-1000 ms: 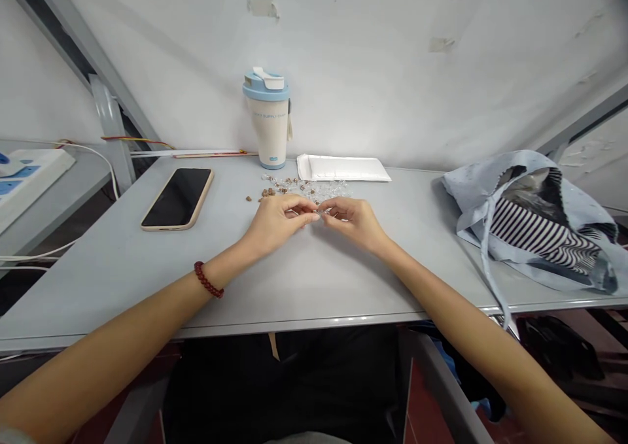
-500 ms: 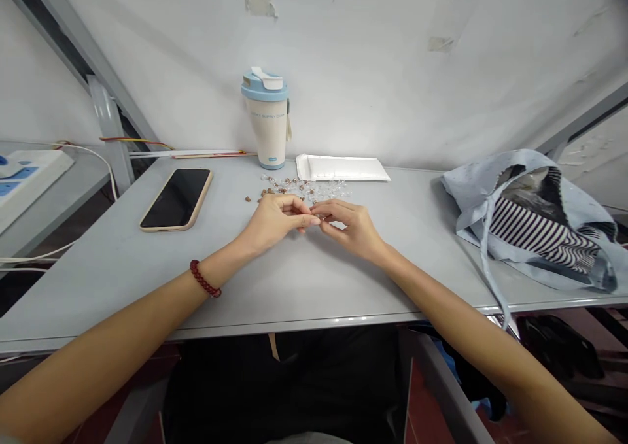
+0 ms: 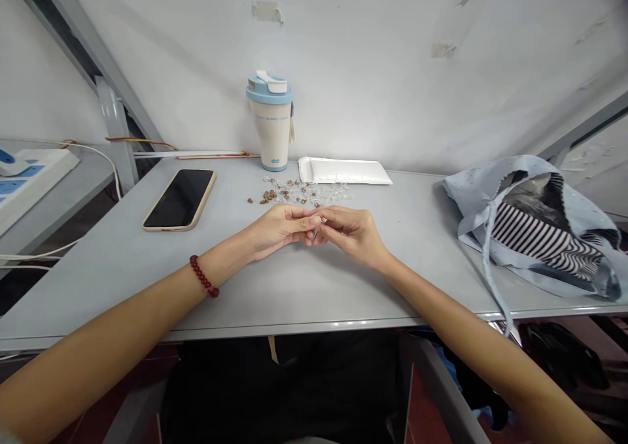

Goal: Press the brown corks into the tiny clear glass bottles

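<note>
Now, left hand (image 3: 279, 231) and right hand (image 3: 350, 235) meet at the fingertips, no: rather, both closed in a pinch on a tiny glinting piece (image 3: 320, 225), too small to name; scattered clear and brown beads (image 3: 294, 192) just far of the hands, on the desk (image 3: 147, 280).

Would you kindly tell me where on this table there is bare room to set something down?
There is room on the grey table along its near edge, in front of the left hand and right hand, and between the white padded envelope and the light-blue cloth bag. It is crowded just behind the hands, where brown and clear beads lie scattered.
</note>
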